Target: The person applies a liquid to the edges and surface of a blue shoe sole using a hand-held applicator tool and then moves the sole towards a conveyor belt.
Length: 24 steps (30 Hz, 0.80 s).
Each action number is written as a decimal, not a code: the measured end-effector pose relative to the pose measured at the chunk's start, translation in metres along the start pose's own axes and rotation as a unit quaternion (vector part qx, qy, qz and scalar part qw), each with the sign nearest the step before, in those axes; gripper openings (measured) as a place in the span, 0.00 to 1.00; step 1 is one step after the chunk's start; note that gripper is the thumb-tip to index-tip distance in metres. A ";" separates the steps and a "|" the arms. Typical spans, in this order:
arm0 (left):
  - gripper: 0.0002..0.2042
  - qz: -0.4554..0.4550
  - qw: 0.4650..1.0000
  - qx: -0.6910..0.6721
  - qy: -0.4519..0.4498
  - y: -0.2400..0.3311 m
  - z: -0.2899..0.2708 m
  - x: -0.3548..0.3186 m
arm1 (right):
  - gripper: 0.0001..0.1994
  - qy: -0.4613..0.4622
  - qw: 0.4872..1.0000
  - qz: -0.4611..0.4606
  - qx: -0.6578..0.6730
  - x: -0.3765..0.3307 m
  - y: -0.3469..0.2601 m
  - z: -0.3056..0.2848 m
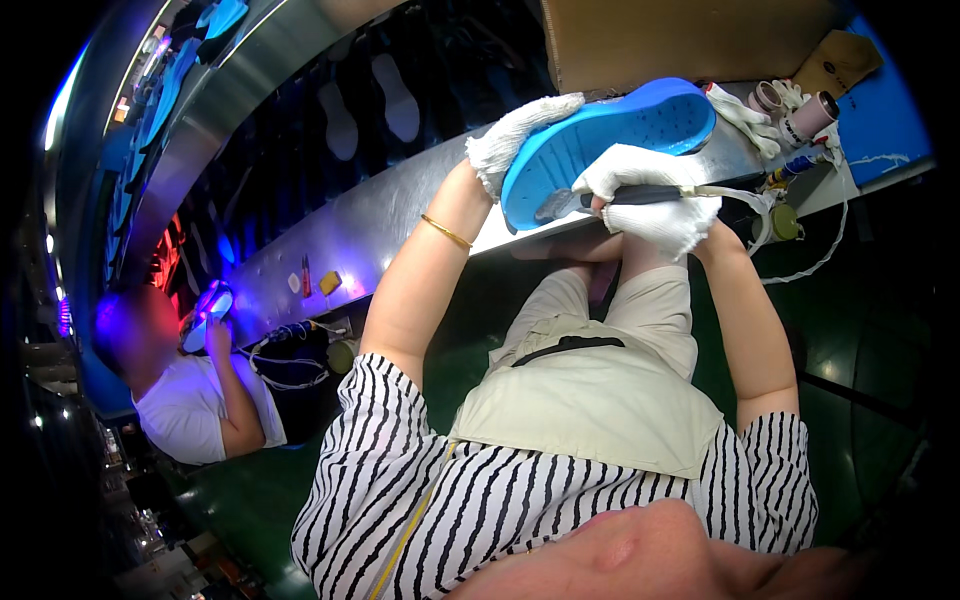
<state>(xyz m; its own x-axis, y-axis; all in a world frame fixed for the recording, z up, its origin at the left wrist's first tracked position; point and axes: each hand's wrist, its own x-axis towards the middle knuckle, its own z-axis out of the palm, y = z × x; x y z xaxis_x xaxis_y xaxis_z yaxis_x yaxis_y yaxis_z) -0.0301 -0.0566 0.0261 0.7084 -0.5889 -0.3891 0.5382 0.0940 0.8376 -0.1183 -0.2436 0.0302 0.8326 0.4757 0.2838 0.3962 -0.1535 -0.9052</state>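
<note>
A bright blue shoe sole (pixel 605 118) is held up over the bench edge, its hollow side facing me and its heel toward the right. My left hand (pixel 515 140), in a white knitted glove, is closed around its left end. My right hand (pixel 655 195), also gloved in white, grips a dark-handled brush (pixel 640 196). A pale hose (pixel 745 197) runs from the back of that handle. The brush's tip meets the inside of the sole at its lower left, where a wet, greyish patch (pixel 555 207) shows.
Dark racks with grey insoles (pixel 395 97) lie beyond the metal bench (pixel 400 205). Spare white gloves (pixel 745 120), a pink cup (pixel 808 118) and a cardboard box (pixel 690 45) stand at the right. At the left a co-worker in a white shirt (pixel 205 415) holds a lit sole.
</note>
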 end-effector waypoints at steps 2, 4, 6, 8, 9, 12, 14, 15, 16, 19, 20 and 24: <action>0.22 -0.010 0.999 0.011 -0.045 0.001 -0.005 0.001 | 0.09 -0.014 0.998 0.027 0.056 -0.007 0.019 -0.009; 0.22 -0.020 0.992 -0.067 -0.110 -0.008 -0.005 0.007 | 0.10 -0.041 0.999 -0.026 -0.015 -0.011 0.035 -0.027; 0.22 -0.036 0.988 -0.077 -0.130 -0.008 -0.003 0.008 | 0.09 -0.049 0.997 0.014 0.062 -0.010 0.018 -0.030; 0.22 -0.046 0.987 -0.071 -0.138 -0.007 -0.004 0.007 | 0.08 0.008 1.000 0.006 0.011 -0.005 0.009 -0.022; 0.23 -0.048 0.987 -0.063 -0.140 -0.005 -0.005 0.008 | 0.08 -0.002 0.999 0.022 -0.031 -0.006 0.007 -0.024; 0.23 -0.050 0.988 -0.061 -0.133 0.000 -0.006 0.001 | 0.07 -0.027 0.997 0.032 -0.064 -0.012 0.010 -0.041; 0.23 -0.038 0.990 -0.075 -0.114 0.001 -0.008 -0.006 | 0.08 -0.024 0.990 0.077 -0.118 -0.017 0.005 -0.051; 0.23 -0.025 0.991 -0.089 -0.102 -0.003 -0.011 -0.008 | 0.07 -0.001 0.989 0.105 -0.102 -0.018 0.004 -0.049; 0.23 -0.004 0.990 -0.109 -0.084 -0.010 -0.018 -0.007 | 0.07 0.024 0.995 0.090 -0.029 -0.019 0.000 -0.041; 0.32 0.094 0.962 -0.224 -0.125 -0.035 -0.013 0.008 | 0.07 0.110 0.990 0.023 0.085 -0.017 -0.002 -0.005; 0.34 0.117 0.945 -0.267 -0.151 -0.039 -0.007 0.008 | 0.07 0.124 0.992 0.017 0.009 -0.017 0.001 0.005; 0.37 0.172 0.902 -0.368 -0.148 -0.053 -0.015 0.006 | 0.06 0.099 0.995 0.007 0.018 -0.022 -0.016 0.044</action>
<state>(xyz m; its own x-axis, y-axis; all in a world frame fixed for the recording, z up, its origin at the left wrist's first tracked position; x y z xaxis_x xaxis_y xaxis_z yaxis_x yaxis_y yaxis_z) -0.0475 -0.0527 -0.0262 0.7964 -0.6022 0.0557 0.5451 0.7547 0.3652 -0.1604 -0.2134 0.0242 0.8996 0.2933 0.3237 0.3722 -0.1267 -0.9195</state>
